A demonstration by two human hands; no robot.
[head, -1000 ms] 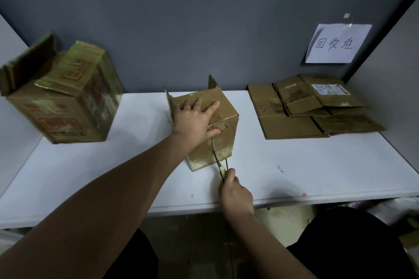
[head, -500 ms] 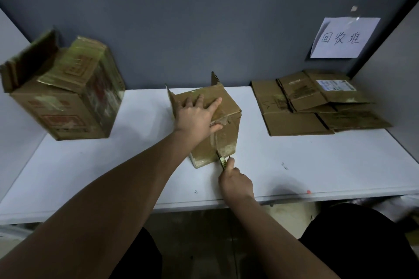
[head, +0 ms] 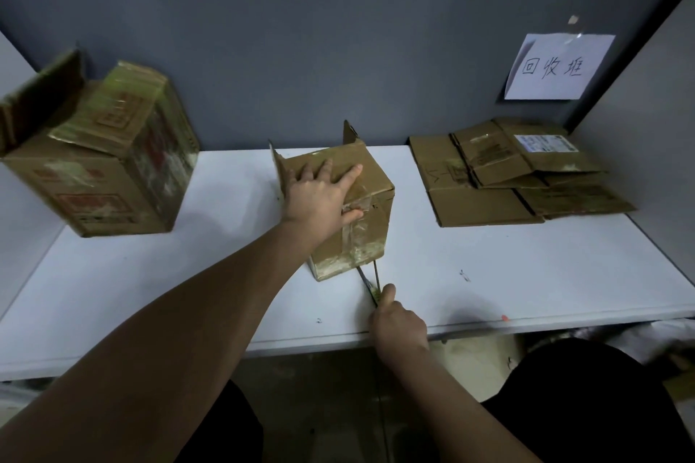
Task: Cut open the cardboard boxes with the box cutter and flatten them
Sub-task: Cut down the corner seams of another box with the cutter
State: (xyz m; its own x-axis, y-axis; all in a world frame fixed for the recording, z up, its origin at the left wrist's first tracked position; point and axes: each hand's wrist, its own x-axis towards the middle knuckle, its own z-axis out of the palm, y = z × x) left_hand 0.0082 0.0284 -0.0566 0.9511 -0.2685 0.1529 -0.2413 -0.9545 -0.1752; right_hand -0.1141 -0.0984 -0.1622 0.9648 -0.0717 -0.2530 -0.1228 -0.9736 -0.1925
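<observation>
box [head: 353, 214] mid-table gets pinned by the flat left hand [head: 319, 195] so it won't slide (smart), right hand [head: 398, 323] fisted round the box cutter [head: 370, 288] near the front edge.

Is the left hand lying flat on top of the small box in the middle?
Yes, the left hand lies spread on top of the small box, fingers straight, thumb over its near edge.

Box cutter [head: 370, 286] handle buried in right hand [head: 400, 327], blade too thin to read; large box [head: 94, 165] cropped at left edge.
</observation>
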